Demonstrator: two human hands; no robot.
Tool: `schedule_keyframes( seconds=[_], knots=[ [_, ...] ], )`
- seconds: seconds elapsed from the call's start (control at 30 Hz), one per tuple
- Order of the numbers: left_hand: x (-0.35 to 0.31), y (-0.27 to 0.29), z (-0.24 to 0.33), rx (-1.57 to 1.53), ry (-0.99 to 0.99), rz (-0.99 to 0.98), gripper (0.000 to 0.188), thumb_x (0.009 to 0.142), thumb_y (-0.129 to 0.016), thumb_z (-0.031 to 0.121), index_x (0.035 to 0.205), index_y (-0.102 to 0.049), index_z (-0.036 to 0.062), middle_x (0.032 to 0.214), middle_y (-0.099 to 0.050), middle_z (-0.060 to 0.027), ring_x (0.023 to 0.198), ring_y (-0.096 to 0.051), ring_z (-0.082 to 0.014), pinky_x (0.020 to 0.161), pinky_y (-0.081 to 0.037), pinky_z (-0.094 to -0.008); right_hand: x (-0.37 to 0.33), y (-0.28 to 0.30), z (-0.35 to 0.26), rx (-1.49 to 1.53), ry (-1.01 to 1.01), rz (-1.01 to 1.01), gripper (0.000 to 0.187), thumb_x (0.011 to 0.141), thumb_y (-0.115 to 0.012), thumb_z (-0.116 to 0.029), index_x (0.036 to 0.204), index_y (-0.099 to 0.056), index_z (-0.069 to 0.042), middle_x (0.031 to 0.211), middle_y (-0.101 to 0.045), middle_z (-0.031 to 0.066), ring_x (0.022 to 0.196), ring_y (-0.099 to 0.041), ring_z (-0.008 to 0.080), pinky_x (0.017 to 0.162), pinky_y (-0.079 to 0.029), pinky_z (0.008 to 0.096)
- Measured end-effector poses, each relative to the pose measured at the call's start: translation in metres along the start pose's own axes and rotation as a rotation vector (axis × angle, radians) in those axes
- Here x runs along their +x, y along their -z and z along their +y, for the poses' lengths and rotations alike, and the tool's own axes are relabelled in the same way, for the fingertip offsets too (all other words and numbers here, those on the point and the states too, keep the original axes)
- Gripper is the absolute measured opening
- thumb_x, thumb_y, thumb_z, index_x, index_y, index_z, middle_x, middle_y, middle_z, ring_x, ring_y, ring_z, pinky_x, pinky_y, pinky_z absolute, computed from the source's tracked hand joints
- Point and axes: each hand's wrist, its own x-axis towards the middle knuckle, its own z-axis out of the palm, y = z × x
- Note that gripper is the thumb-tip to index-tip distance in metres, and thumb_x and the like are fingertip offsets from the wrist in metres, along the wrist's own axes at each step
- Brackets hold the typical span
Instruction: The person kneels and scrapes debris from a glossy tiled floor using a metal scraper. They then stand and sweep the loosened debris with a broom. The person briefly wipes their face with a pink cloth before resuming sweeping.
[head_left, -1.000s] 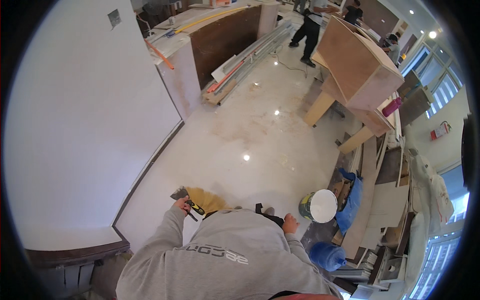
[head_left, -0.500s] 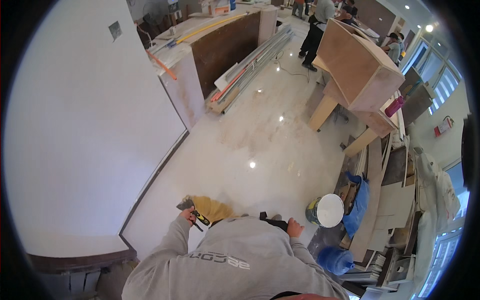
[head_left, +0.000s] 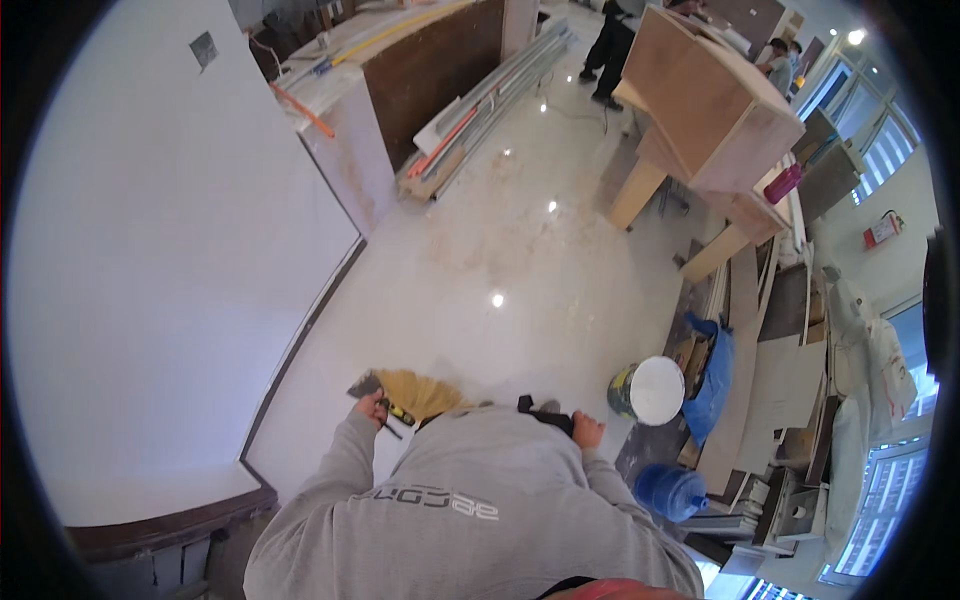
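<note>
Near my waist on the left, my left hand point(head_left: 371, 407) is closed around the yellow-and-black handle of a putty knife point(head_left: 366, 384), its grey blade pointing forward. Directly beside it is a tan, fan-shaped thing point(head_left: 418, 393), perhaps a pouch; its kind is unclear. My right hand point(head_left: 588, 431) is closed at the right of my waist, against a black strap-like thing point(head_left: 553, 418). Whatever its fingers hold is hidden. To the right of that hand stands a bucket point(head_left: 657, 390) with a white top and a dark green side.
A white wall panel point(head_left: 180, 280) runs along my left. Plywood boxes point(head_left: 710, 110) on legs stand ahead right, a bundle of long metal profiles point(head_left: 490, 105) lies ahead. Boards point(head_left: 780, 390), a blue water bottle point(head_left: 670, 492) and blue sheeting point(head_left: 712, 395) line the right. People point(head_left: 605, 60) stand farther off.
The wall, profiles and boxes have shifted slightly upward and left in view. My left hand has moved up slightly with the putty knife; my right hand keeps its place at the waist.
</note>
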Motion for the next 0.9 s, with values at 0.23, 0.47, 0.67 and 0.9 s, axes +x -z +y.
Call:
schedule_keyframes(
  seconds=[0.23, 0.47, 0.67, 0.9],
  knots=[
    [-0.009, -0.002, -0.004, -0.062, 0.108, 0.059, 0.02, 0.093, -0.062, 0.023, 0.086, -0.047, 0.0127, 0.063, -0.036, 0.0008, 0.044, -0.029, -0.0074, 0.034, -0.019, -0.0181, -0.014, 0.056, 0.045, 0.767, -0.006, -0.287, 0.024, 0.072, -0.07, -0.019, 0.093, -0.064, -0.008, 0.089, -0.068, 0.0119, 0.077, -0.067, 0.0256, 0.07, -0.053, 0.0352],
    [-0.013, 0.016, -0.01, -0.021, 0.067, 0.041, 0.02, 0.094, -0.06, 0.024, 0.085, -0.045, 0.0135, 0.058, -0.032, 0.0025, 0.041, -0.025, -0.0066, 0.033, -0.018, -0.0196, -0.008, 0.046, 0.013, 0.369, -0.062, -0.182, 0.011, 0.072, -0.065, -0.019, 0.079, -0.064, -0.01, 0.082, -0.068, 0.0118, 0.076, -0.066, 0.0305, 0.07, -0.052, 0.0411],
    [-0.012, -0.016, -0.007, -0.055, 0.05, 0.012, 0.02, 0.092, -0.063, 0.023, 0.086, -0.046, 0.0136, 0.063, -0.036, 0.0029, 0.043, -0.028, -0.0058, 0.033, -0.019, -0.0178, 0.002, 0.088, 0.019, 0.271, 0.112, -0.234, 0.018, 0.068, -0.062, -0.015, 0.087, -0.061, -0.014, 0.086, -0.064, 0.0065, 0.086, -0.063, 0.0296, 0.073, -0.047, 0.0461],
    [-0.008, -0.012, -0.012, -0.043, 0.083, 0.064, 0.021, 0.094, -0.061, 0.021, 0.083, -0.046, 0.0126, 0.064, -0.039, 0.0015, 0.043, -0.027, -0.0055, 0.033, -0.019, -0.0185, 0.032, 0.053, 0.007, 0.149, 0.005, 0.014, 0.016, 0.076, -0.059, -0.015, 0.091, -0.055, -0.013, 0.09, -0.061, 0.0088, 0.087, -0.062, 0.031, 0.073, -0.045, 0.0471]
  ],
)
